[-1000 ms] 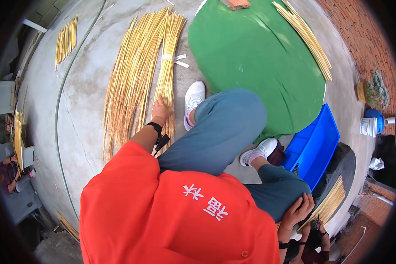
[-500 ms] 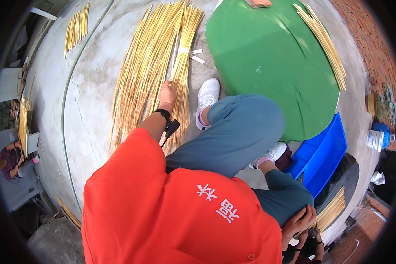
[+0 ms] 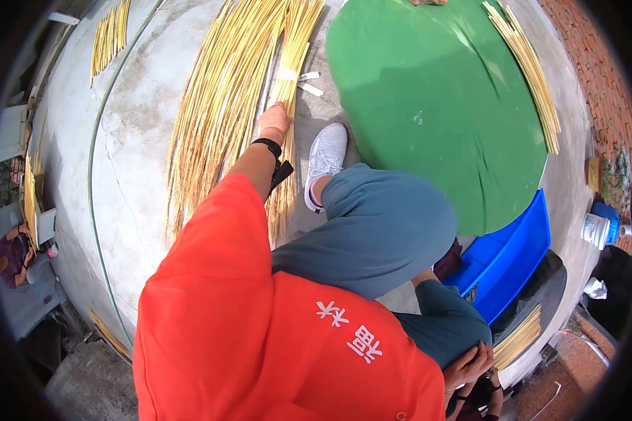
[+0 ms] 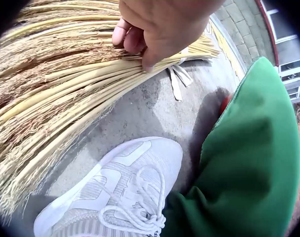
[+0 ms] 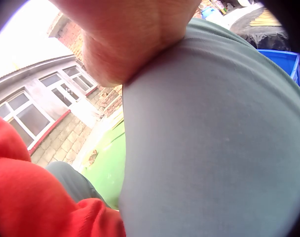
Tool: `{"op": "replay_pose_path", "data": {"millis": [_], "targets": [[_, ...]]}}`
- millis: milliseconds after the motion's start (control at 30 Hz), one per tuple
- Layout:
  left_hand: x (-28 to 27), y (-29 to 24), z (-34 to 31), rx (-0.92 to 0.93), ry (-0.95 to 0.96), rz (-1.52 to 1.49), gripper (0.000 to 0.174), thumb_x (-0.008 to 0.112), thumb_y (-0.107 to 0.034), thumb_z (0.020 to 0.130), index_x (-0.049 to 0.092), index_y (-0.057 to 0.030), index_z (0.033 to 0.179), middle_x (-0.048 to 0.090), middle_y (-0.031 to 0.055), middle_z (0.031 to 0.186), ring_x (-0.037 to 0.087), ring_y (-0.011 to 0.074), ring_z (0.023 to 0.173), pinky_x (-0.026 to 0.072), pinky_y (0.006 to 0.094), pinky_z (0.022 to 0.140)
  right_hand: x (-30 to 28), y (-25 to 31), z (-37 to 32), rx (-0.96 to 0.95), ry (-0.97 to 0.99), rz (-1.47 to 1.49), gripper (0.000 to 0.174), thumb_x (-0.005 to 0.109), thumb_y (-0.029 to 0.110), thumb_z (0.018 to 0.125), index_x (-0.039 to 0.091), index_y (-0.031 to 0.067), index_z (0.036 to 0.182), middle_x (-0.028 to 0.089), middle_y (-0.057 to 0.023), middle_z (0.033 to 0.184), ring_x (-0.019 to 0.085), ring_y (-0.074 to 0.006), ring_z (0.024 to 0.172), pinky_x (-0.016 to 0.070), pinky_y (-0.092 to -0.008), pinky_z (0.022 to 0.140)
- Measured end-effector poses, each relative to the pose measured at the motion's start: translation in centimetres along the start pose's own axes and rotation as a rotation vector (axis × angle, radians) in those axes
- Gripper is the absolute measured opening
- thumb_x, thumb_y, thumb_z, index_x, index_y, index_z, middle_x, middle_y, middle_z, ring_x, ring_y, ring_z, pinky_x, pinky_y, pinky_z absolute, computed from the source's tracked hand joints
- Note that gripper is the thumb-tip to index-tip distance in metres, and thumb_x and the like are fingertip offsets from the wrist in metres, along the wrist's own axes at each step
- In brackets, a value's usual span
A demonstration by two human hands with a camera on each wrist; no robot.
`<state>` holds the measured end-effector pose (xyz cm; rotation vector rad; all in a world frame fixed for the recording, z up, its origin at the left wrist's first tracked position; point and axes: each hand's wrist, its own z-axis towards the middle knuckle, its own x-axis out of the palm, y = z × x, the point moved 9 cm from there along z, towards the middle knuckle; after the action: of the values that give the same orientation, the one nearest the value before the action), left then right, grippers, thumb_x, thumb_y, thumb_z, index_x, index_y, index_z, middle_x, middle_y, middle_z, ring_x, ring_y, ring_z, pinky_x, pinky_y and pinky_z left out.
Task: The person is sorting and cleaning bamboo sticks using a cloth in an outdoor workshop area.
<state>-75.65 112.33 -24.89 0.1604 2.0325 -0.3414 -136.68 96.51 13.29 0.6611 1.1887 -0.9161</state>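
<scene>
My left hand (image 3: 274,119) reaches forward onto a tied bundle of yellow straw stalks (image 3: 288,70) lying on the concrete. In the left wrist view the left hand's fingers (image 4: 132,37) curl over the bundle (image 4: 66,84) and the thumb presses its side, just short of a white tie strip (image 4: 177,81). A wider spread of loose stalks (image 3: 211,119) lies to the left of the bundle. My right hand (image 3: 467,365) rests on my knee, fingers relaxed; the right wrist view shows only its heel against the grey-blue trouser leg (image 5: 214,148).
My white shoe (image 3: 326,158) stands beside the bundle. A green sheet (image 3: 435,105) carries more stalks (image 3: 527,63) along its far edge. A blue tub (image 3: 512,252) sits at the right, with stalks (image 3: 516,340) below it. A hose (image 3: 95,175) curves across the concrete.
My left hand has slid forward along the bundle, away from my body toward the white tie, and my body leaned with it. The right hand stayed on the knee.
</scene>
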Motion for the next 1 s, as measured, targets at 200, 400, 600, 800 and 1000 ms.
{"op": "replay_pose_path", "data": {"millis": [200, 400, 600, 800, 1000], "targets": [[0.9, 1.1, 1.3, 0.025, 0.001, -0.002, 0.03, 0.055, -0.024, 0.076, 0.057, -0.0065, 0.101, 0.061, 0.0161, 0.1, 0.059, 0.0275, 0.096, 0.0457, 0.0378, 0.082, 0.3, 0.9, 0.8, -0.032, 0.019, -0.026, 0.018, 0.047, 0.007, 0.088, 0.057, -0.0039, 0.096, 0.052, -0.0174, 0.101, 0.051, -0.0306, 0.094, 0.0424, -0.0375, 0.08], [0.7, 3.7, -1.0, -0.007, 0.303, -0.672, 0.023, 0.049, -0.021, 0.083, 0.051, -0.0035, 0.098, 0.063, 0.0136, 0.08, 0.062, 0.0232, 0.068, 0.0487, 0.0375, 0.066, 0.0, 1.4, 0.6, -0.064, 0.0, -0.024, 0.019, 0.048, 0.009, 0.088, 0.058, -0.0038, 0.098, 0.052, -0.017, 0.101, 0.053, -0.0303, 0.093, 0.0441, -0.0373, 0.079], [-3.2, 5.6, -5.4, -0.026, 0.413, -1.159, 0.017, 0.047, -0.021, 0.09, 0.045, -0.0059, 0.098, 0.06, 0.008, 0.07, 0.056, 0.0144, 0.055, 0.0465, 0.0275, 0.051, -0.1, 0.8, 0.0, -0.07, -0.026, -0.027, 0.019, 0.048, 0.01, 0.088, 0.058, -0.0034, 0.098, 0.053, -0.0165, 0.099, 0.054, -0.0304, 0.093, 0.0448, -0.0369, 0.077], [-7.7, 13.3, -1.9, -0.069, -0.217, -0.651, 0.027, 0.052, -0.023, 0.085, 0.049, -0.0026, 0.102, 0.062, 0.0193, 0.079, 0.061, 0.0269, 0.069, 0.0484, 0.038, 0.06, -0.1, -0.5, -1.0, -0.024, -0.068, -0.001, 0.02, 0.048, 0.011, 0.089, 0.058, -0.0032, 0.098, 0.053, -0.0164, 0.1, 0.054, -0.0303, 0.093, 0.0446, -0.0368, 0.078], [-10.5, 15.4, 1.9, -0.172, -0.388, -0.113, 0.033, 0.046, -0.016, 0.084, 0.044, -0.0053, 0.116, 0.06, 0.0233, 0.098, 0.057, 0.0365, 0.094, 0.0456, 0.0434, 0.078, 0.0, -1.3, -1.5, 0.006, -0.046, -0.023, 0.019, 0.048, 0.01, 0.088, 0.058, -0.0031, 0.097, 0.052, -0.0164, 0.101, 0.053, -0.03, 0.093, 0.0439, -0.0371, 0.078]]}}
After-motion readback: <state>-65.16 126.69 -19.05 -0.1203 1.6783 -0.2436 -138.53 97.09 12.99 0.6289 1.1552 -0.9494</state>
